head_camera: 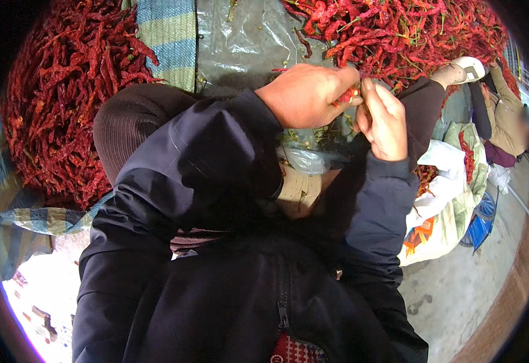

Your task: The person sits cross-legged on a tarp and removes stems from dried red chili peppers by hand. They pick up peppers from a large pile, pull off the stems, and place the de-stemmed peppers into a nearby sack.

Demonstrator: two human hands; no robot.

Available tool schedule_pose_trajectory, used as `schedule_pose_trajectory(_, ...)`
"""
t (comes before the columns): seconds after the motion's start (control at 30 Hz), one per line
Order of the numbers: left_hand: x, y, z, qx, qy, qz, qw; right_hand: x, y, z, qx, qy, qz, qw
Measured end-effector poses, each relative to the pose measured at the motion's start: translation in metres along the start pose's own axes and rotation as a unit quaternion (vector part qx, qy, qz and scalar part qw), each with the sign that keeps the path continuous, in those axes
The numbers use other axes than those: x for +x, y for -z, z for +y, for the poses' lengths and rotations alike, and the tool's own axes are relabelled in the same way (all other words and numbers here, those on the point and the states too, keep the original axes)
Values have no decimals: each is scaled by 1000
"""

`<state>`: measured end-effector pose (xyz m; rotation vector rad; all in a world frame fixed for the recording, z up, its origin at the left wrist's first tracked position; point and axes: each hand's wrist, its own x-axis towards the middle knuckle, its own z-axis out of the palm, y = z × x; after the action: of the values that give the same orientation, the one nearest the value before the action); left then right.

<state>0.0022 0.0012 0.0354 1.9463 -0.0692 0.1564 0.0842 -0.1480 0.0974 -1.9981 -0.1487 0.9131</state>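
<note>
In front of my body, over a plastic sheet (246, 36), my two hands meet at their fingertips. My left hand (312, 95) is closed around a red chili pepper (347, 96), whose end shows between the fingers. The thumb and fingers of my right hand (382, 119) pinch a small greenish-brown bit at that end, probably the stem. Below the hands lie loose green stems and scraps (307, 138). A large heap of dried red chilies with green stems (396, 36) spreads beyond my hands, and another heap of dark red chilies (74, 100) rises at the left.
A striped woven sheet (167, 41) borders the left heap. White sacks (441, 181) holding chilies stand at the right, near a blue plastic object (480, 222). Farther off, another person (505, 113) sits beside the far heap. My bent legs flank the work area.
</note>
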Motion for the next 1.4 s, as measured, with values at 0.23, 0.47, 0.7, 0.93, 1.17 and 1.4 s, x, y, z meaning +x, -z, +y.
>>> schedule_pose_trajectory(0.23,0,18,11,-510,23,-228,829,-39,29,-13,196,25,-253,947)
schedule_pose_trajectory(0.47,-6,26,-3,-434,118,55,892,-58,36,5,39,98,-329,938)
schedule_pose_trajectory(0.7,17,14,-23,-377,167,237,880,15,29,117,-472,115,3,874)
schedule_pose_trajectory(0.93,1,-17,-14,-160,14,182,970,-27,25,51,-23,-39,-68,997)
schedule_pose_trajectory(1.17,-4,-28,-9,-508,135,-30,850,-49,-13,20,-76,16,-28,997)
schedule_pose_trajectory(1.4,-4,-19,-2,-516,169,-47,839,-27,-3,-4,-84,114,112,984)
